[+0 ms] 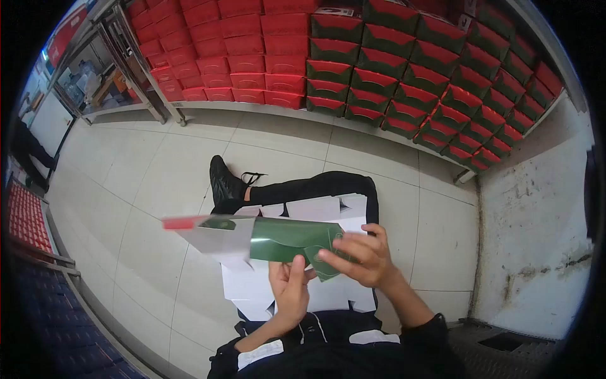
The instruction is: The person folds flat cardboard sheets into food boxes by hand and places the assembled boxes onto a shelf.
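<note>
A partly folded card box, green and red outside and pale inside, is held above the lap. My left hand is closed at its lower edge, with the thumb on the green face. At the right end of the card, my right hand grips a green flap between thumb and fingers. The red end of the card sticks out to the left and is slightly blurred. Beneath it, white flat card sheets lie across the lap and legs.
Red boxes and green-and-red boxes are stacked on a rack ahead. A stained white panel stands at the right. Dark blue boxes fill the lower left. Another person's dark-clothed legs show at the far left.
</note>
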### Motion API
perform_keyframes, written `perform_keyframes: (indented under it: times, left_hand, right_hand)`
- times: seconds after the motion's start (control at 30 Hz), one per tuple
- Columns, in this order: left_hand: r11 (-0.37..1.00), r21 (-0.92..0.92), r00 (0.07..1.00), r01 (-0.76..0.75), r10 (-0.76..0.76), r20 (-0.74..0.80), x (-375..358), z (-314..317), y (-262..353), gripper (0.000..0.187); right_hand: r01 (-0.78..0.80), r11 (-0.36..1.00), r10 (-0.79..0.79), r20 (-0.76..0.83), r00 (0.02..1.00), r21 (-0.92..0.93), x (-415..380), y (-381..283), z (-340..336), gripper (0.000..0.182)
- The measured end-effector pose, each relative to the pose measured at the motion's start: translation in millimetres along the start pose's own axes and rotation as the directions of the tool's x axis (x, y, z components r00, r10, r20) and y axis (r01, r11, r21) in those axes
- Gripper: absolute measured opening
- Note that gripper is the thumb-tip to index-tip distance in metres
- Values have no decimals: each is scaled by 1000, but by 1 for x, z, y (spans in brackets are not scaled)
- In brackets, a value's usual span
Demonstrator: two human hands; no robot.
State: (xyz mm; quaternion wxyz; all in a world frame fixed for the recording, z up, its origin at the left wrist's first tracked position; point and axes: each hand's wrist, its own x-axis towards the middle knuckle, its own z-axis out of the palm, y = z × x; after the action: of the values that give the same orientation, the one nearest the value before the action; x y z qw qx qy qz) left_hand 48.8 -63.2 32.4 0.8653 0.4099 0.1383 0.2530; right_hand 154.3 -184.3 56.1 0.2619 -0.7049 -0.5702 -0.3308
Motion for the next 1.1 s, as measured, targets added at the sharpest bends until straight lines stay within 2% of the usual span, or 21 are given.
perform_keyframes:
  times: [0.03,0.1,0.13,0.23,0.3,0.33,0.5,0.57,0.6,0.63,0.67,0.73,0.77,0.83,0.87,0.9,0.93,0.97,1.03,1.07,1.1]
  left_hand:
    - [998,31,997,-47,45,59,1,0,7,32]
    - [980,137,979,-146,123,165,5,-9,8,33]
    - [980,137,979,-147,124,162,7,-6,8,33]
    - [957,128,956,-262,239,172,17,7,2,30]
    - [984,23,977,-177,173,122,23,8,-8,30]
    - [993,59,990,-105,98,103,26,5,-2,33]
    - [989,95,977,-117,97,192,28,-7,30,41]
    - [846,449,951,-288,198,235,32,-11,37,42]
    - [907,383,975,-172,102,195,31,-10,50,36]
    - [913,348,971,-213,157,182,32,-9,54,33]
    - [923,340,965,-182,101,241,29,-14,62,33]
    - [930,338,953,-145,39,300,22,-16,81,32]
    - [933,353,951,-73,-42,306,18,-12,90,27]
    - [929,371,942,-7,-119,314,19,-11,107,24]
    - [770,628,939,-109,-127,320,25,-13,117,21]
    - [535,820,937,-204,-135,321,31,-13,123,19]
    - [497,809,940,-315,49,336,37,-14,122,17]
    - [496,809,941,-316,54,334,42,-14,123,17]
    - [398,869,942,-294,273,193,48,-16,127,18]
    - [608,768,953,-203,302,13,44,-6,130,31]
    - [607,769,952,-202,305,10,41,-3,125,31]
  right_hand:
    - [2,1000,-2,0,1000,4,0,5,-1,35]
    - [195,980,-194,-12,981,45,0,14,-2,31]
    - [197,979,-196,-12,980,47,1,13,-2,31]
    - [131,987,-118,-135,984,90,15,2,4,27]
    - [-251,941,296,-194,935,226,28,-10,17,27]
    - [-246,941,293,-196,936,230,31,-12,23,27]
    - [-299,933,333,-162,929,203,38,-23,40,24]
    - [-276,911,303,-42,952,307,47,-23,31,19]
    - [-269,912,296,-44,954,311,48,-16,22,19]
    - [-221,880,222,46,974,421,49,-3,11,24]
    - [-184,829,137,127,982,528,53,4,3,30]
    - [-279,845,327,-28,945,456,77,8,-7,33]
    - [-279,845,327,-29,944,456,90,8,-14,33]
    - [-463,808,486,33,873,365,104,8,-20,31]
    - [-520,787,536,50,843,332,106,8,-20,31]
    - [-510,801,513,81,855,314,100,8,-13,30]
    - [-499,815,489,114,865,295,97,8,-9,30]
    - [-494,817,484,115,868,298,95,6,-9,30]
    - [-550,658,558,157,815,515,89,4,-11,31]
    - [-576,633,627,94,773,517,83,5,-11,31]
    - [-575,632,625,97,775,520,80,8,-8,31]
